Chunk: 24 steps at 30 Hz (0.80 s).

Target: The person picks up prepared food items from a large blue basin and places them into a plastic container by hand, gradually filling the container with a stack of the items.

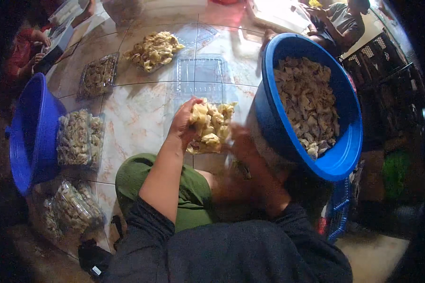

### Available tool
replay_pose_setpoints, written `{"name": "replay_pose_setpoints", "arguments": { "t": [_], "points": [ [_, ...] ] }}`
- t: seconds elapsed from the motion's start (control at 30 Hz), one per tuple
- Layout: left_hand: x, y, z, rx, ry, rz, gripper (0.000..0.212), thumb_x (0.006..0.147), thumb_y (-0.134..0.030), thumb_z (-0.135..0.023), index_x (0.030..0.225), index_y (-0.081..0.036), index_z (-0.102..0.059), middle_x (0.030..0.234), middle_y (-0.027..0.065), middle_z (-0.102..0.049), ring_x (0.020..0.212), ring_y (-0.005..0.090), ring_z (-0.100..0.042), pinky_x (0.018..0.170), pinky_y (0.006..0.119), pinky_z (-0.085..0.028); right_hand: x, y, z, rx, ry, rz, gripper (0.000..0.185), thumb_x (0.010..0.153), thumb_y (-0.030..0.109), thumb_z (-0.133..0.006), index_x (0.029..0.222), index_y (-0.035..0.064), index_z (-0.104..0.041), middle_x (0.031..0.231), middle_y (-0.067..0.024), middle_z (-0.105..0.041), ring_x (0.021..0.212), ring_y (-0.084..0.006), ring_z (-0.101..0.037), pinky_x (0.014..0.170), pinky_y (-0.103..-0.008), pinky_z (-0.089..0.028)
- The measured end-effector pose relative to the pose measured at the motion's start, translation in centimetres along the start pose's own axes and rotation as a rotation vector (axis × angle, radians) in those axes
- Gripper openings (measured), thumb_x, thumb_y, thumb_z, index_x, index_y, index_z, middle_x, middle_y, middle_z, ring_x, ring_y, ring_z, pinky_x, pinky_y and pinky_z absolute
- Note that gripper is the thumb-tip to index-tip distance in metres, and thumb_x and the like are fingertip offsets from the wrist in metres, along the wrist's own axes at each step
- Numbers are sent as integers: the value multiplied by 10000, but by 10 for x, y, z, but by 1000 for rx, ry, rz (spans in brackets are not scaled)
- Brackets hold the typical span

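Note:
Before me is a clear plastic clamshell container (216,143) heaped with pale yellow, folded food pieces (210,122). Its transparent lid (200,76) lies folded back on the far side. My left hand (184,118) grips the left side of the heaped container, fingers curled against the pieces. On the opposite side, my right hand (241,138) is blurred by motion close to the container's right edge; its fingers are unclear. To the right, a large blue tub (269,102) leans towards me, with many similar, browner-looking pieces (310,102) inside.
Another open container (156,51) is piled with pieces on the tiled floor (138,116). Closed filled packs (97,76) (76,138) (76,208) stand at left beside a purple-blue basin (47,123). A person in red (24,53) and another in grey (343,23) sit beyond. Dark crates (379,60) stand right.

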State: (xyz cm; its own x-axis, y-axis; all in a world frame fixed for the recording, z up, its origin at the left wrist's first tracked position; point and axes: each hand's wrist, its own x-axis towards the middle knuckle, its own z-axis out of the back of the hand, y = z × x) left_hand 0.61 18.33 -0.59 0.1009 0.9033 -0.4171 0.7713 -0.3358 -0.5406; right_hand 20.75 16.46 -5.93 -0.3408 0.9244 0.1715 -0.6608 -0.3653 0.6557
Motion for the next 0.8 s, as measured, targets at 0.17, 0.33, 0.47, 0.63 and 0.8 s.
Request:
{"name": "replay_pose_setpoints", "arguments": {
  "t": [0.17, 0.33, 0.47, 0.63, 0.8],
  "points": [
    [13, 6, 22, -196, 122, 79, 318, 880, -340, -402, 990, -60, -505, 824, 107, -578, 719, 232, -581, 616, 390, -511, 6, 31, 4, -174, -13, 52, 672, 612, 306, -761, 1158, 109, -425, 1136, -191, -449, 1041, -344, -466, 858, -420, -411],
    [-5, 20, -5, -132, 162, 94, 237, 889, -225, -376, 990, -45, -494, 872, 73, -549, 790, 184, -567, 723, 326, -496, 41, 86, 23, 202, -14, 186, 669, 586, 84, -731, 1191, 102, -446, 1128, -158, -479, 996, -301, -508, 784, -351, -462],
    [-1, 13, 5, -81, 105, 12, 184, 860, -142, -400, 1013, -65, -467, 924, 64, -519, 829, 192, -548, 747, 344, -486, 51, 83, 23, 263, 49, 265, 539, 656, 4, -671, 1157, 75, -486, 1035, -117, -573, 926, -218, -563, 722, -304, -494],
    [6, 13, 12, 4, -63, -73, 124, 808, -101, -459, 923, -82, -502, 883, 60, -509, 773, 200, -532, 686, 345, -489, 55, 44, 24, 588, -65, -99, 430, 691, -15, -649, 1092, 47, -508, 934, -88, -573, 805, -149, -558, 675, -272, -475],
    [18, 13, 12, -35, -82, -112, 206, 822, -139, -429, 1011, -65, -464, 913, 131, -529, 762, 259, -567, 632, 408, -518, 48, -29, -12, 11, -65, 1, 500, 748, 259, -633, 1146, 64, -403, 1058, -210, -477, 965, -307, -498, 779, -428, -441]
  ]
}}
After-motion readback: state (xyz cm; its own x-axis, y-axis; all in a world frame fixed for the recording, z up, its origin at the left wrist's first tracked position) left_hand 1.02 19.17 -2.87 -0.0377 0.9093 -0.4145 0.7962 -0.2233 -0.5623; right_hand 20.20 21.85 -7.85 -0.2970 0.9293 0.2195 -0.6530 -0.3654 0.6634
